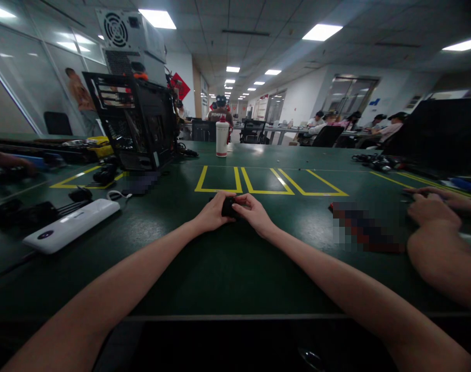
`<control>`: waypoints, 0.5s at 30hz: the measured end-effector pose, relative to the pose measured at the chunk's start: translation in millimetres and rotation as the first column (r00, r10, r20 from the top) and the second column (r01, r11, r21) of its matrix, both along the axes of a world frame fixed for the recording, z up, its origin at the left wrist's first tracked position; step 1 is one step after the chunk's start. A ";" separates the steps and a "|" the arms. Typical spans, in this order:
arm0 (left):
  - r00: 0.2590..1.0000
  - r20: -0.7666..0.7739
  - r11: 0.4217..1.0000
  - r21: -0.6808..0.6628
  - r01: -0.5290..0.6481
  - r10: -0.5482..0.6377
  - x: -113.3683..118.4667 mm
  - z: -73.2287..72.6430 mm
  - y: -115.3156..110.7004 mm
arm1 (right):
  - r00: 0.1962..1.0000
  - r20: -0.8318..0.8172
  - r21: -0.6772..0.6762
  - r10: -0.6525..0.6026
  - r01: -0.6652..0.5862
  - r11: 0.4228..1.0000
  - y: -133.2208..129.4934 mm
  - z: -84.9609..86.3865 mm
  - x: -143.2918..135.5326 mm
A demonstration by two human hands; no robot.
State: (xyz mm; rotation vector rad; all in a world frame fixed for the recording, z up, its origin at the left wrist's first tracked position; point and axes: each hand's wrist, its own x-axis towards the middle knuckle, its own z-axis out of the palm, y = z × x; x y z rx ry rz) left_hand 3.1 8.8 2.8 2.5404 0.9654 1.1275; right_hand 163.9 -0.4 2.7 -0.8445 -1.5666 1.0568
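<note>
Both hands meet at the middle of the green table (227,279), around a small black object (228,207). My left hand (214,212) has its fingers wrapped over the object's left side and top. My right hand (254,213) pinches it from the right with thumb and fingertips. What the object is cannot be made out. Just beyond the hands, yellow tape outlines (238,181) lie on the table top.
A white power strip (74,225) and black cables lie at the left, near an open black computer case (142,124). A white cup (222,138) stands behind the tape. At the right are a red-edged item (365,227) and another person's hands (432,209).
</note>
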 end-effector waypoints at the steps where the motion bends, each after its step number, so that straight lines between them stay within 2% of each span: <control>1: 1.000 0.001 1.000 -0.002 0.002 -0.002 -0.1 0.3 -0.2 | 1.000 0.002 -0.007 0.002 -0.002 1.000 -0.7 0.5 0.1; 8: 1.000 0.002 1.000 -0.019 0.001 -0.001 -0.5 1.3 -1.4 | 0.999 0.034 -0.118 0.041 -0.037 0.992 -9.4 4.4 3.2; 15: 1.000 -0.001 1.000 -0.018 0.001 -0.001 -0.5 1.6 -0.9 | 0.999 -0.009 -0.063 0.047 -0.048 0.997 -11.4 5.3 2.5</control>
